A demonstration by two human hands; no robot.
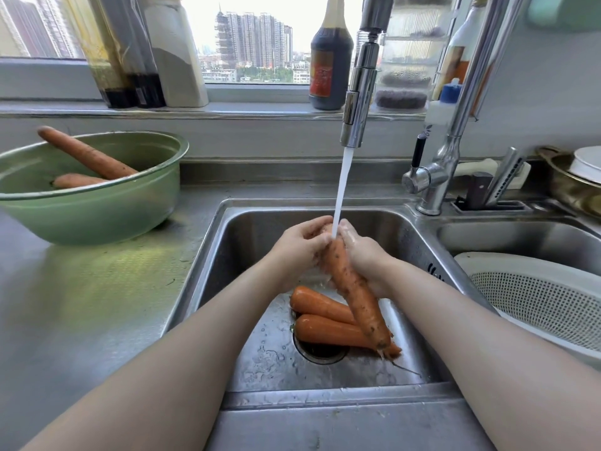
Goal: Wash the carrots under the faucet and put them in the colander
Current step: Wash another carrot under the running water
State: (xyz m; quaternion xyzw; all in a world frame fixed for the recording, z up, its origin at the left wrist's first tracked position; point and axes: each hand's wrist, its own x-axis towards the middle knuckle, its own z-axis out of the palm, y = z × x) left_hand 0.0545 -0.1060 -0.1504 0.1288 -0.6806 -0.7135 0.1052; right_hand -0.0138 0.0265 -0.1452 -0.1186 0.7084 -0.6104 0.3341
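Observation:
A long dirty carrot is held over the sink, its far end under the water stream from the faucet. My left hand grips its upper end from the left and my right hand grips it from the right. Two clean-looking carrots lie on the sink floor by the drain. Two more soiled carrots rest in a green basin on the left counter. The white colander sits in the right sink basin, with no carrots visible in it.
Bottles and jars stand on the window sill behind the sink. A knife holder sits right of the faucet base, and a pot with a white dish at the far right. The steel counter stretches left of the sink.

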